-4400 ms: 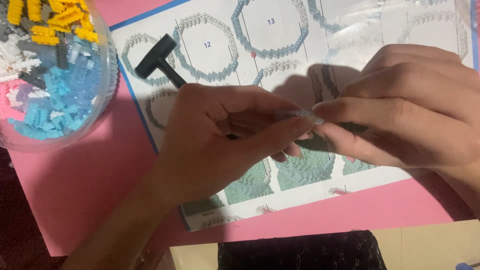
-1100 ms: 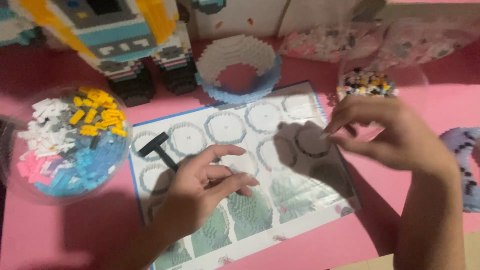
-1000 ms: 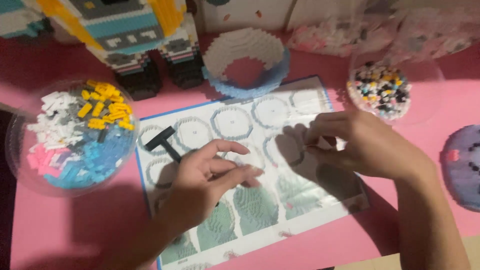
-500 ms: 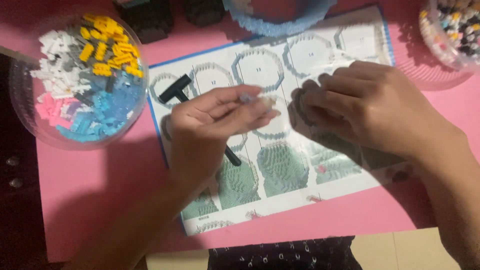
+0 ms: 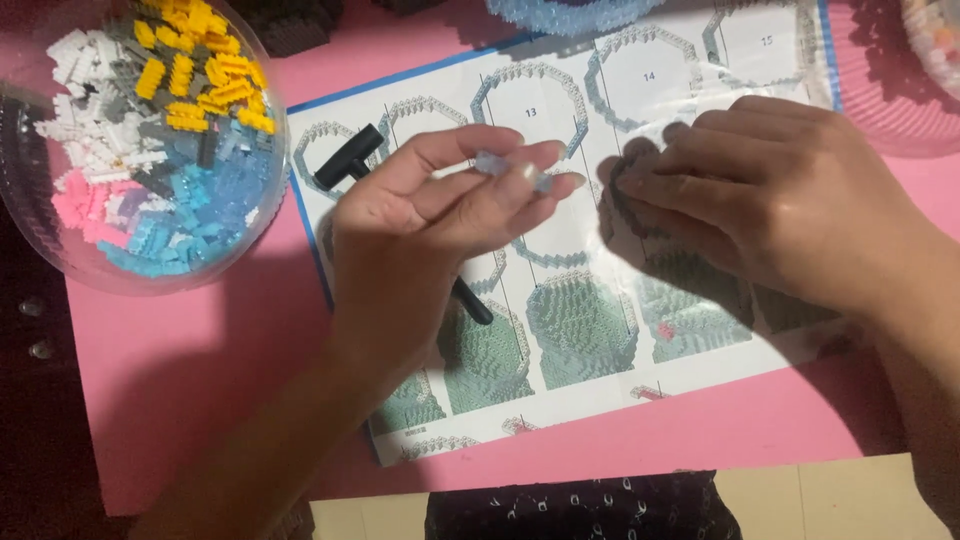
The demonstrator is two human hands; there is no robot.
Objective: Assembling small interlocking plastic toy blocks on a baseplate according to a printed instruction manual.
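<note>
Over the instruction sheet (image 5: 560, 330), the left hand (image 5: 420, 240) pinches a small pale blue brick (image 5: 492, 162) between thumb and fingertips, lifted just above the printed ring diagrams. The right hand (image 5: 790, 200) lies palm down on the sheet with its fingers curled over a dark ring-shaped piece (image 5: 632, 190), pressing on it; how much of that piece is built I cannot tell, since the hand hides most of it. A black T-shaped tool (image 5: 348, 160) lies on the sheet partly under the left hand, unused. The bowl (image 5: 30, 230) at the left on the pink surface (image 5: 200, 370) is heaped with yellow, white, grey, pink and blue bricks, so by my judgement much building remains. The brick in hand is not yet placed on anything. At the top edge a pale blue ring (image 5: 575, 12) of bricks looks already assembled.
</note>
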